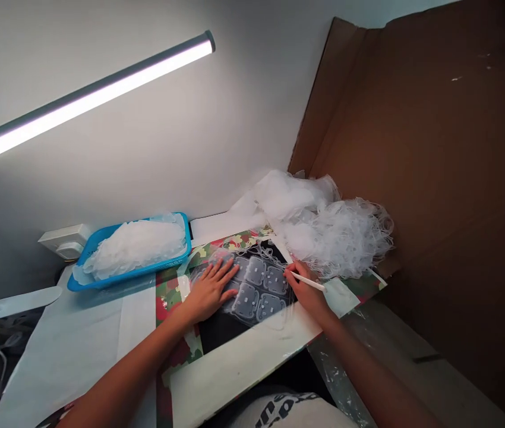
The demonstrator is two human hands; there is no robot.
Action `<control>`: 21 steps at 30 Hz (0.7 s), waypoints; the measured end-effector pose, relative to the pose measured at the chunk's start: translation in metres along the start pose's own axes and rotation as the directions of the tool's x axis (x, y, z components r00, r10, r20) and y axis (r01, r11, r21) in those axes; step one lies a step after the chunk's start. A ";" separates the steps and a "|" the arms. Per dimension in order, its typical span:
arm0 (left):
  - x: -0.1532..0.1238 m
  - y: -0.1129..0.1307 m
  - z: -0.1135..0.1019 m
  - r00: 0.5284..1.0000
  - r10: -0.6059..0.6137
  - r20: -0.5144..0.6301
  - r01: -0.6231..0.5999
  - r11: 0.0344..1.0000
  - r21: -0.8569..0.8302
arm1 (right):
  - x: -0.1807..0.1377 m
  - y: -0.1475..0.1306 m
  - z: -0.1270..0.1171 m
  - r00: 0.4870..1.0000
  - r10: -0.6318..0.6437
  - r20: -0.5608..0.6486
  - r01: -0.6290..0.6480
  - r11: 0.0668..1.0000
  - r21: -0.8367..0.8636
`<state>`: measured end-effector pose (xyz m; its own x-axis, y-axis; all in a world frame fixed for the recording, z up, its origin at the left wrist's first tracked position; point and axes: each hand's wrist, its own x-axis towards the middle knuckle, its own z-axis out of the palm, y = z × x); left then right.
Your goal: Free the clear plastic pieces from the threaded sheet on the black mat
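There is one camera, worn on the person's head. It looks forward and down at the table (78,351) from above, fairly near. Both arms come in from 6 o'clock. A wall fills the top, with a lamp (87,98) at 10 o'clock. The picture seems a bit tilted.

A long tube lamp (87,98) at upper left throws bright white light across the pale wall (154,142), blown out along its length. The cardboard panel (435,178) on the right sits dim and brown, and the frame bends at the edges.
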<state>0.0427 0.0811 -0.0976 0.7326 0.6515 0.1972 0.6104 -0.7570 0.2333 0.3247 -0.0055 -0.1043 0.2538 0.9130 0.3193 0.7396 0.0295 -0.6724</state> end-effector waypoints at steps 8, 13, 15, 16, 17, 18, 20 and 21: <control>-0.001 0.035 -0.011 0.997 0.078 -0.031 -0.076 0.996 0.049 | 0.001 -0.008 -0.014 0.939 -0.216 0.266 0.155 0.960 0.234; 0.003 0.065 0.010 0.952 0.283 0.115 -0.279 0.959 -0.053 | 0.001 -0.008 -0.012 0.898 -0.262 0.355 0.148 0.937 0.317; -0.002 0.060 0.015 0.953 0.280 0.114 -0.276 0.960 -0.048 | 0.001 -0.008 -0.011 0.892 -0.275 0.358 0.166 0.937 0.307; -0.004 0.057 0.017 0.954 0.279 0.114 -0.275 0.960 -0.043 | 0.001 -0.008 -0.011 0.889 -0.283 0.359 0.176 0.937 0.301; -0.006 0.055 0.017 0.955 0.276 0.112 -0.274 0.961 -0.036 | 0.001 -0.008 -0.010 0.888 -0.287 0.359 0.184 0.938 0.294; -0.007 0.054 0.017 0.956 0.272 0.110 -0.270 0.962 -0.030 | 0.001 -0.009 -0.010 0.887 -0.291 0.358 0.191 0.938 0.288; -0.008 0.053 0.016 0.958 0.263 0.114 -0.262 0.965 -0.024 | 0.001 -0.010 -0.009 0.887 -0.294 0.357 0.201 0.940 0.277; -0.008 0.054 0.016 0.959 0.257 0.119 -0.257 0.966 -0.023 | 0.002 -0.010 -0.009 0.885 -0.297 0.360 0.206 0.941 0.269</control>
<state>0.0746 0.0346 -0.1018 0.8954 0.4239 0.1362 0.3949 -0.8974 0.1966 0.3229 -0.0078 -0.0908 -0.2190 0.9453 0.2418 0.5807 0.3254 -0.7463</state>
